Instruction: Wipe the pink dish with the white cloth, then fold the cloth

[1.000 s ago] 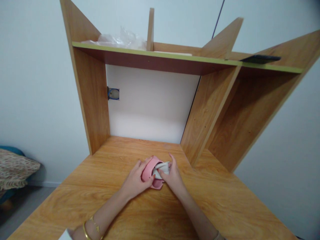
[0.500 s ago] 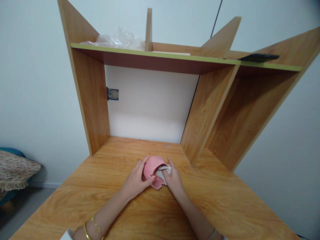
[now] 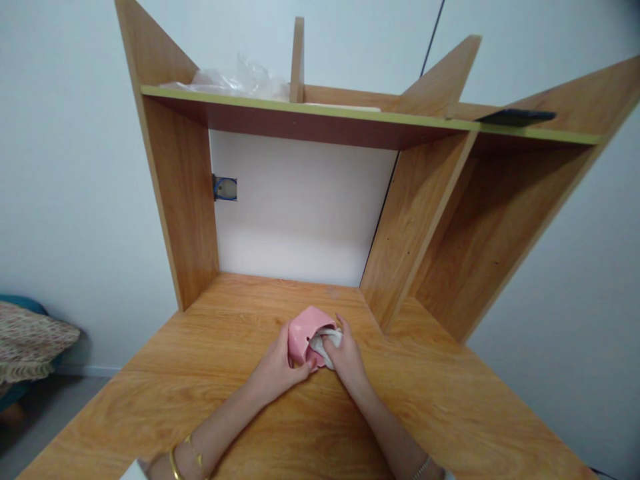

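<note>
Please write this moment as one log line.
left hand: holds pink cup | right hand: presses white cloth into cup | surface: wooden desk

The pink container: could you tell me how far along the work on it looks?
Done: nothing visibly finished. In hand: the left hand grips the pink container, tipped over on the desk, while the right hand presses a white cloth into its opening. Left: unclear, since its inside is hidden.

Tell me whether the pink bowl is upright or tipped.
Tipped: left hand holds the pink bowl sideways, mouth toward the right hand and white cloth.
</note>
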`<state>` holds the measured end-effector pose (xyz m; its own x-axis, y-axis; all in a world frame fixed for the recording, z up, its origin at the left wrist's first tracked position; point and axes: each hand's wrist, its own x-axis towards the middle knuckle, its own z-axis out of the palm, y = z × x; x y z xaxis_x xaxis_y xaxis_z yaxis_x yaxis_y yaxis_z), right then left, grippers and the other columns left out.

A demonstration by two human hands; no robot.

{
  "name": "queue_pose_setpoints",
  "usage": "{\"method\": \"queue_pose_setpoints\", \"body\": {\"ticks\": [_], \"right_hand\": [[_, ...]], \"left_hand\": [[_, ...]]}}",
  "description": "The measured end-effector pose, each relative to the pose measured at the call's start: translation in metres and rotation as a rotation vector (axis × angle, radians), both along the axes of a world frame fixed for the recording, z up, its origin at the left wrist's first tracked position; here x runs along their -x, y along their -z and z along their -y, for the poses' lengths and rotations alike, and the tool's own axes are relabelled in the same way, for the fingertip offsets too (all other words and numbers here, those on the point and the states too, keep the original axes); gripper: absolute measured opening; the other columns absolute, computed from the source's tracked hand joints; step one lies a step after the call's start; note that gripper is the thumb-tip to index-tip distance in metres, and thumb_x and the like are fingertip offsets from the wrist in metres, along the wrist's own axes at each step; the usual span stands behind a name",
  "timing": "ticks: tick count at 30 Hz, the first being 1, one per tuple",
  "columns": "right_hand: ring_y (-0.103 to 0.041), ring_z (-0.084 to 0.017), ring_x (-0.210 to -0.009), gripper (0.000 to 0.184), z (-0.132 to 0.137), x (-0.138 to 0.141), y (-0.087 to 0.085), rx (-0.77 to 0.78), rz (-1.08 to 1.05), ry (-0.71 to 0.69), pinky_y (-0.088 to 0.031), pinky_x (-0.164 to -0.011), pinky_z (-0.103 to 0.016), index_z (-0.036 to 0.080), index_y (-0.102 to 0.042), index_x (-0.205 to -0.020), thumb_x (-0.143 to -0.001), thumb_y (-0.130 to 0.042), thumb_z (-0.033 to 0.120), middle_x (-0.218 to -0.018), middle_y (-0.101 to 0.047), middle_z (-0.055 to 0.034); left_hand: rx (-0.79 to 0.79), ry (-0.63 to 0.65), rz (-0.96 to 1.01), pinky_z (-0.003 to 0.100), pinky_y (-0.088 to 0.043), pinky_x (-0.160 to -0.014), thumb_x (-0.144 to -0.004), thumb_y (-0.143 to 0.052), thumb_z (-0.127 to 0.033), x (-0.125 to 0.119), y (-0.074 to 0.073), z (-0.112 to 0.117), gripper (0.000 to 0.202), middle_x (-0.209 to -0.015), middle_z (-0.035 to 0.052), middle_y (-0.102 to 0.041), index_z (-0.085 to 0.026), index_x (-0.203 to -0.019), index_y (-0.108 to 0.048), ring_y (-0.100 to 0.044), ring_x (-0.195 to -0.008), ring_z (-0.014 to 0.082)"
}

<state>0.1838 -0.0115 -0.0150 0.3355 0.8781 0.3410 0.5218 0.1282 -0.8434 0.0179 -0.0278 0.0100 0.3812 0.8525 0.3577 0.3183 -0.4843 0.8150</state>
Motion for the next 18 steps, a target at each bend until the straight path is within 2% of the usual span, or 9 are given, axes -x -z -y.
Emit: {"method": "queue_pose_setpoints", "body": {"ticks": [4,10,15,18], "right_hand": [[-0.059,-0.017,-0.067,0.067,0.007,-0.001,-0.012,0.036,0.146,0.064,-0.042,-0.058,-0.024,0.014,-0.029,-0.129,-0.067,-0.051,0.022,-0.078,-0.062,-0.0039],[-0.059,-0.018,-0.062,0.072,0.023,0.005,-0.034,0.040,0.349,0.105,-0.037,-0.053,-0.023,0.018,-0.018,-0.134,-0.070,-0.051,0.026,-0.070,-0.061,-0.0005],[-0.059,-0.020,-0.067,0.074,0.021,0.003,-0.030,0.048,0.316,0.054,-0.039,-0.056,-0.024,0.016,-0.017,-0.134,-0.070,-0.052,0.030,-0.075,-0.062,-0.0023],[-0.059,-0.020,-0.067,0.070,0.016,0.000,-0.026,0.121,0.330,0.036,-0.038,-0.055,-0.024,0.014,-0.024,-0.132,-0.070,-0.053,0.031,-0.075,-0.062,-0.0044]], "left_hand": [[-0.070,-0.044,-0.094,0.034,-0.038,-0.089,-0.066,-0.062,-0.028,0.004,-0.010,0.004,0.075,-0.121,0.0119,-0.048,-0.015,-0.129,-0.023,-0.048,-0.106,0.0247],[-0.060,-0.157,-0.245,0.036,-0.042,-0.082,-0.063,-0.059,-0.025,0.000,-0.013,0.011,0.087,-0.117,0.0122,-0.052,-0.016,-0.135,-0.012,-0.053,-0.100,0.0280],[-0.087,-0.110,-0.224,0.034,-0.042,-0.084,-0.062,-0.058,-0.020,0.002,-0.012,0.011,0.088,-0.121,0.0103,-0.050,-0.018,-0.136,-0.011,-0.053,-0.101,0.0263],[-0.105,-0.074,-0.207,0.034,-0.041,-0.086,-0.062,-0.058,-0.020,0.003,-0.011,0.010,0.090,-0.123,0.0103,-0.048,-0.018,-0.137,-0.009,-0.051,-0.104,0.0258]]}}
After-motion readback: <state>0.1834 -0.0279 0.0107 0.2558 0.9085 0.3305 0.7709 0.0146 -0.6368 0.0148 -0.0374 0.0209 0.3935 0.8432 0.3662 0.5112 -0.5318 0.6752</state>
